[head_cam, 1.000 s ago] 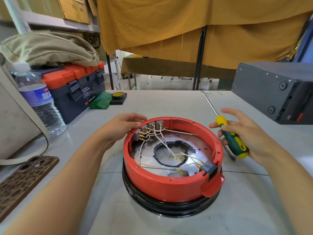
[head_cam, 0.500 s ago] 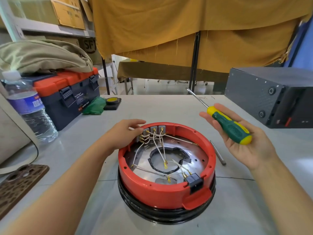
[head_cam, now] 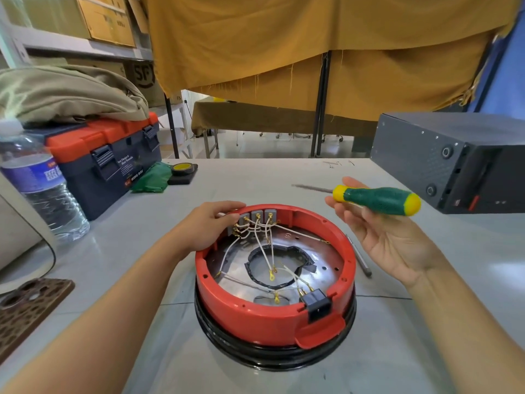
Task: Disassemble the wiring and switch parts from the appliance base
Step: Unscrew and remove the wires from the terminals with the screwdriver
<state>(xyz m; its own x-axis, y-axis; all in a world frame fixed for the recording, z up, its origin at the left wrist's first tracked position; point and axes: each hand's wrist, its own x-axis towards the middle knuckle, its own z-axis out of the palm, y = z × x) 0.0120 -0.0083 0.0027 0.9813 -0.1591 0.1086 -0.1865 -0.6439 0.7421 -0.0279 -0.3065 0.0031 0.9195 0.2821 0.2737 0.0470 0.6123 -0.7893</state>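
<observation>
Two bare forearms, no sleeves, bare fingers (head_cam: 345, 213)

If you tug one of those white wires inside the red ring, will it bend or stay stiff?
The white wires probably bend easily: they already curve in loose loops. Some are likely to tug back, since their ends sit on the grey switches. One loose end would probably just flop.
</observation>
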